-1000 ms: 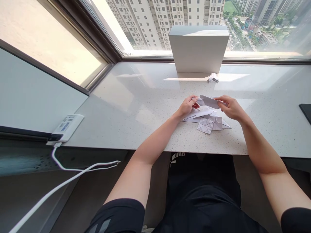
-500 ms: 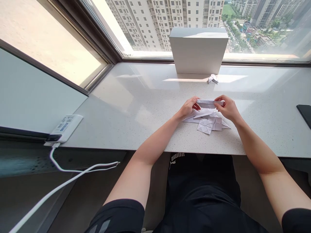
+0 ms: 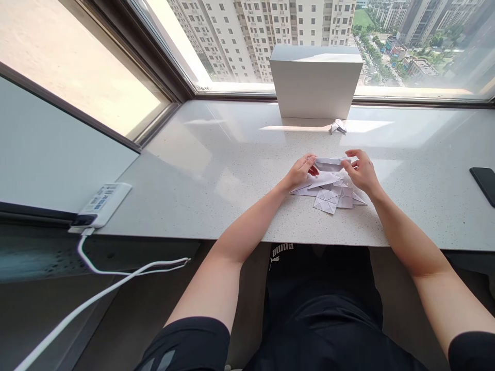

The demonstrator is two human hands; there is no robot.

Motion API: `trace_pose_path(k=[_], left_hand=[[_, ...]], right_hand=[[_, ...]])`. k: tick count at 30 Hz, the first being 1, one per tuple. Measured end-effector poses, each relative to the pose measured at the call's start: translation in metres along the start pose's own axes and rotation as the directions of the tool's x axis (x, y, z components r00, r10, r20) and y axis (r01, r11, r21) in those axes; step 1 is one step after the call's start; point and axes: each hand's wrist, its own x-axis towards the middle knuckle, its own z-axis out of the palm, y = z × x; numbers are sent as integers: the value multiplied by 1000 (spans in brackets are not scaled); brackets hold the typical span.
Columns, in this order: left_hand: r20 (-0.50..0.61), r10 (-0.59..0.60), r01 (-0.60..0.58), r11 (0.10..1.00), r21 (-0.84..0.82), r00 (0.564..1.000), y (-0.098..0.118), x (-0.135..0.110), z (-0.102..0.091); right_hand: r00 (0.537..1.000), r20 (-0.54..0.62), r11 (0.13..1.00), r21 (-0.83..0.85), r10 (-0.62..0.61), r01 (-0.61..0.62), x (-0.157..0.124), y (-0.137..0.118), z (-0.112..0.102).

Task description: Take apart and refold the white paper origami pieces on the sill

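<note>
Your hands are at a folded paper strip (image 3: 329, 164), held above creased paper (image 3: 328, 198) on the counter (image 3: 216, 206).

At far left, a power bank (image 3: 103, 205) lies on the counter edge, and its white cable (image 3: 116, 275) hangs down from it. The fingers (image 3: 311, 164) of your left hand (image 3: 300, 172) are together, clamped on the left end of the strip. The creased paper lies under both hands. Behind it, a white box (image 3: 316, 82) stands against the window, with a small paper figure (image 3: 337, 126) just beside it. The fingers (image 3: 351, 154) of your right hand (image 3: 361, 172) are apart at the right end of the strip; you cannot tell if they grip it. At far right lies a black phone (image 3: 484, 185).
</note>
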Motion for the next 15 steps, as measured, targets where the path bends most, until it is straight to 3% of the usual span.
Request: trace_pose_path(k=[2,6,15], left_hand=[[-39,-2,0,999,-45,999,1,0,1],[-73,-18,9,993,-120,997,3,0,3],[-10,-23,21,991,-131,1000,7,-1,4]], right_hand=[[999,-26,998,35,43,-42,2,4,0],[993,71,979,179,89,-101,5,6,2],[988,85,911,382,130,-152,3,-4,4]])
